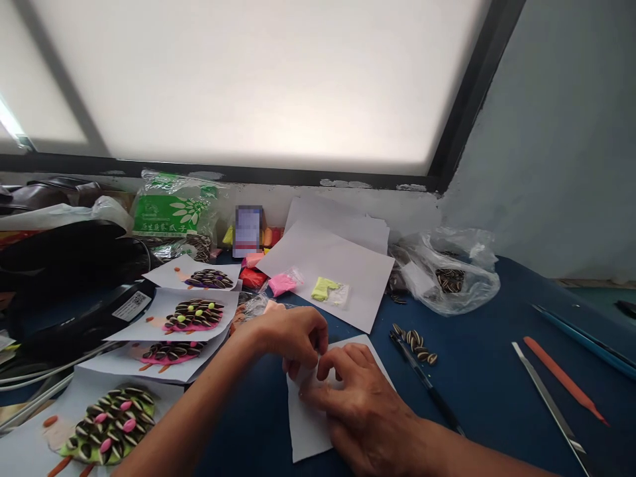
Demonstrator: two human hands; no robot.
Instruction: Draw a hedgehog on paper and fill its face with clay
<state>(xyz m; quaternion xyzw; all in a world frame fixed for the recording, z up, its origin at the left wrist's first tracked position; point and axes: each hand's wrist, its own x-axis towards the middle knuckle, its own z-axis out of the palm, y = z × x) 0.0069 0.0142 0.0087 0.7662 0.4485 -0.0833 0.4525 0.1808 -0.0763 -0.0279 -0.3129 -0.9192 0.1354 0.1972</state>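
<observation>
Above a small white sheet of paper (311,434), my left hand (293,333) bends its fingers down and in, closed. My right hand (362,404) meets it from the right, with thumb and index finger curled together and its edge resting on the paper. Whatever lies between the fingertips is hidden or too small to make out. Just right of the paper are a dark pen (430,384) and several striped sunflower seeds (416,341). Behind my hands, a larger white sheet (342,265) carries a packet of yellow-green clay (325,289); pink clay (281,283) sits at its left edge.
Seed-and-clay hedgehog pictures (112,424) overlap on the left. A green seed bag (171,212), a propped phone (248,232) and a clear plastic bag (447,271) line the back. At right lie a metal blade-like tool (546,397), an orange tool (564,377) and blue tweezers (586,338).
</observation>
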